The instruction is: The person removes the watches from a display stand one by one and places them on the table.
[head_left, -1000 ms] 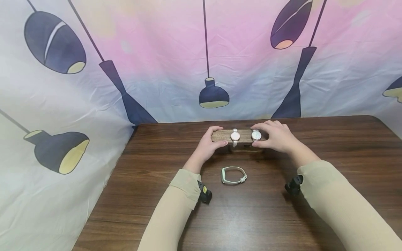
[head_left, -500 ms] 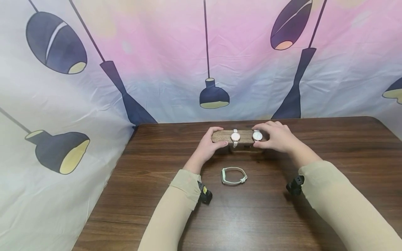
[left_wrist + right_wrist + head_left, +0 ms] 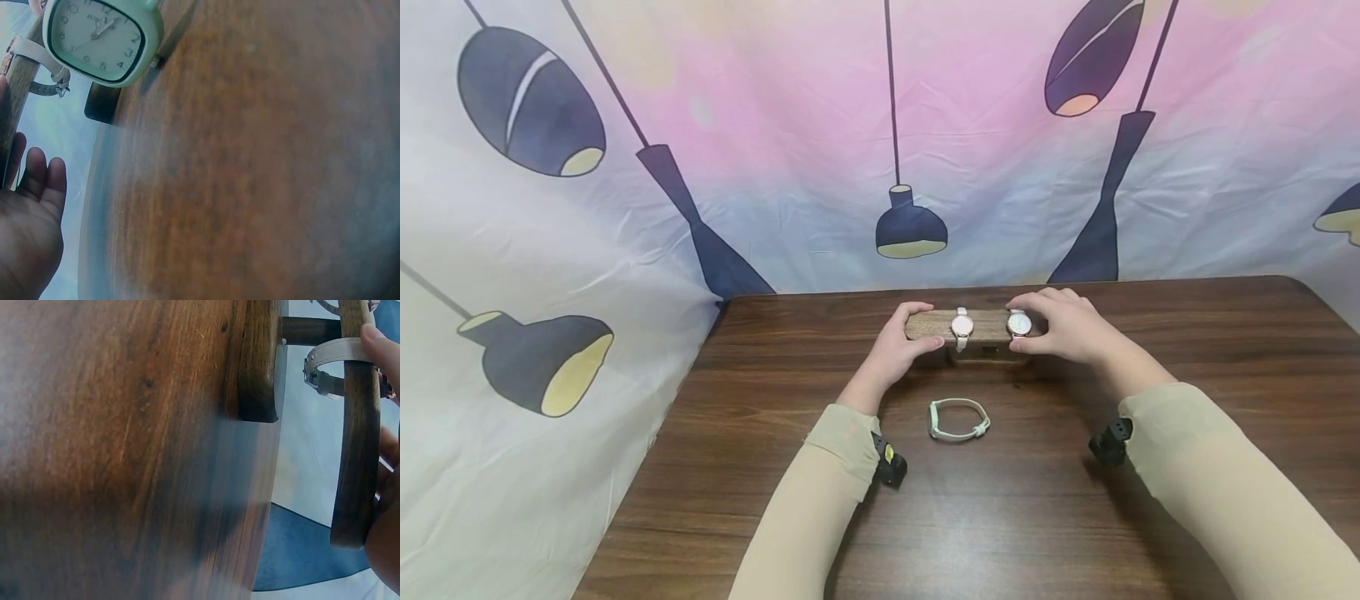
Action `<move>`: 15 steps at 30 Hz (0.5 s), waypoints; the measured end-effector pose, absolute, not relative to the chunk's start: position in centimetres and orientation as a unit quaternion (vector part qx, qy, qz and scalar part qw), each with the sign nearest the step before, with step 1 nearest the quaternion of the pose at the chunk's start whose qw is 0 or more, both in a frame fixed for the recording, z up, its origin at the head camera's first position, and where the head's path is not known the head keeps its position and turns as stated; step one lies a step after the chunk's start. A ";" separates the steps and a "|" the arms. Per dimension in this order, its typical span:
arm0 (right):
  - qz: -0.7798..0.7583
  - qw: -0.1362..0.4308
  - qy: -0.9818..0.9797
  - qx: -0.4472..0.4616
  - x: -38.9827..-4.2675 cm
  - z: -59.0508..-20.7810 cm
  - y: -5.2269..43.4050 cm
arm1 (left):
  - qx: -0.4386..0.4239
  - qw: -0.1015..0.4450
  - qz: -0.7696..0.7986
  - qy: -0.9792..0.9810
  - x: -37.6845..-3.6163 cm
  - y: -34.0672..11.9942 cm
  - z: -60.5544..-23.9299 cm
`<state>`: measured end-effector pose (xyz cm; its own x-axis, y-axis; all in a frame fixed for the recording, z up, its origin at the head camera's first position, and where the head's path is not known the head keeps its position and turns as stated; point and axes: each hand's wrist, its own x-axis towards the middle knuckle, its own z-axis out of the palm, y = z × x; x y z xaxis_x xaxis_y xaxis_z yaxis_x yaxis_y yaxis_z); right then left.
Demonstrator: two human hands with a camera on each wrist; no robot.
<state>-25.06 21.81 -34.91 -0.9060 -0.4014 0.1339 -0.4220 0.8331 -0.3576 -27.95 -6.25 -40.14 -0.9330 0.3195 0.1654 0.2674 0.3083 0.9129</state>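
**Hidden, cropped and blurred**

In the head view the right hand (image 3: 1067,327) covers the right end of the wooden bar (image 3: 934,325); the left hand (image 3: 898,346) hides its left end and what stands under it; both watch dials (image 3: 962,324) are too small to read; both sleeves (image 3: 808,508) run off the bottom edge. In the left wrist view the green watch (image 3: 100,39) is cut by the top edge, its strap unseen; the table (image 3: 262,187) is blurred. In the right wrist view the bar runs off the top; the white strap (image 3: 334,351) passes behind it; only fingertips (image 3: 382,347) show at the right edge.
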 end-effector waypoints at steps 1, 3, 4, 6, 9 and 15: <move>0.193 0.025 -0.957 0.215 -25.0 -34.9 21.8 | 0.182 0.023 0.559 0.809 -27.9 -6.2 -40.1; 0.194 0.023 -0.957 0.216 -25.0 -34.8 21.9 | 0.184 0.023 0.557 0.809 -28.0 -6.2 -40.1; 0.195 0.022 -0.957 0.216 -25.0 -34.7 21.9 | 0.184 0.024 0.557 0.809 -27.9 -6.2 -40.1; 0.197 0.021 -0.956 0.217 -25.0 -34.7 22.0 | 0.185 0.024 0.556 0.810 -28.0 -6.2 -40.1; 0.199 0.023 -0.955 0.218 -24.9 -34.7 22.2 | 0.184 0.026 0.555 0.811 -28.0 -6.2 -40.1; 0.205 0.028 -0.953 0.220 -24.8 -34.8 22.5 | 0.183 0.026 0.558 0.809 -27.9 -6.2 -40.1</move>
<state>-24.83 22.55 -34.83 -0.9020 -0.4074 0.1428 -0.4301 0.8194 -0.3789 -27.94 -6.17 -40.14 -0.9315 0.3255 0.1624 0.2675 0.3103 0.9122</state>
